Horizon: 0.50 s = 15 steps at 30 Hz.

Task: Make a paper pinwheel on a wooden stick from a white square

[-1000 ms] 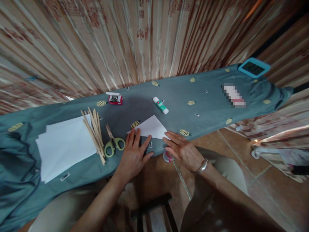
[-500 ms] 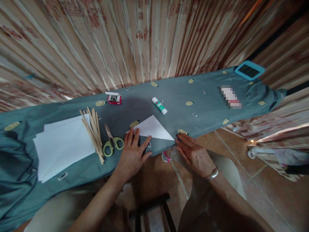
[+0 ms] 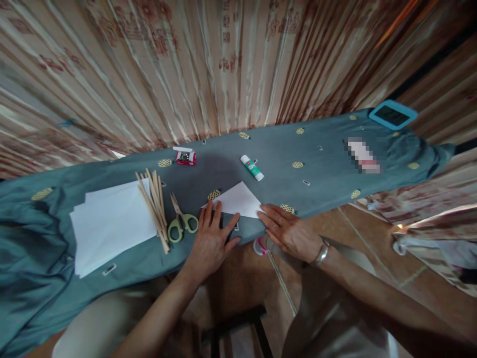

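A white sheet of paper (image 3: 241, 200), folded into a triangle, lies flat on the cloth-covered table with its peak pointing away from me. My left hand (image 3: 214, 236) rests with spread fingers, its fingertips on the paper's left corner. At the opposite corner, my right hand (image 3: 288, 231) lies flat with its fingers stretched out, the fingertips over the paper's right end. Just left of my left hand are green-handled scissors (image 3: 181, 222), slightly spread. Beyond the paper sits a white and green glue stick (image 3: 252, 167).
Wooden sticks (image 3: 154, 206) lie across the edge of a stack of white paper (image 3: 114, 223) at left. A small red box (image 3: 185, 157) with metal bits stands near the back. A blue-framed digital clock (image 3: 393, 115) is at far right, with a blurred item (image 3: 363, 155) before it.
My right hand has slid left, from the tip of the paper's right corner onto that corner. My left hand stays on the left corner. The whole view has shifted slightly.
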Motion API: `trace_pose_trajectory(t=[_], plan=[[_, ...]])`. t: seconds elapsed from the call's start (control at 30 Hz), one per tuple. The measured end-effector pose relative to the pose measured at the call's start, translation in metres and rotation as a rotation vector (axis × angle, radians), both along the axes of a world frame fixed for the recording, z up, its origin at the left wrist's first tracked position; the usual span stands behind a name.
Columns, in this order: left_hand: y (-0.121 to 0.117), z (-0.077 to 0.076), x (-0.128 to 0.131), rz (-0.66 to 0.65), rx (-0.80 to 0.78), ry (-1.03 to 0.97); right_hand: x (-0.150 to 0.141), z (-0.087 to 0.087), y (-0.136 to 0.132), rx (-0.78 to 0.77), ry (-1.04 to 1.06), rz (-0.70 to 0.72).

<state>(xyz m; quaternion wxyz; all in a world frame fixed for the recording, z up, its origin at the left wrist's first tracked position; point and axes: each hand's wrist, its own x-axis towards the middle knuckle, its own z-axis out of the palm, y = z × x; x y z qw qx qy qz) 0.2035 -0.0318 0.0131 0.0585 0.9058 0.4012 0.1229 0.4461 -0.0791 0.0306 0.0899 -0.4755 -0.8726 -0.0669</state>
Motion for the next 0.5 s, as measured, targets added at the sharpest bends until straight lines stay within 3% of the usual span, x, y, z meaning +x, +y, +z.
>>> trace_pose_trajectory(t=[0.23,0.5], plan=[[-0.001,-0.001,-0.001,0.013,-0.013,-0.009,0.007,0.003,0.002,-0.023,0.023,0.038],[-0.003,0.002,-0.002,0.038,-0.017,0.04,0.006,-0.009,0.005,-0.168,0.47,-0.21]])
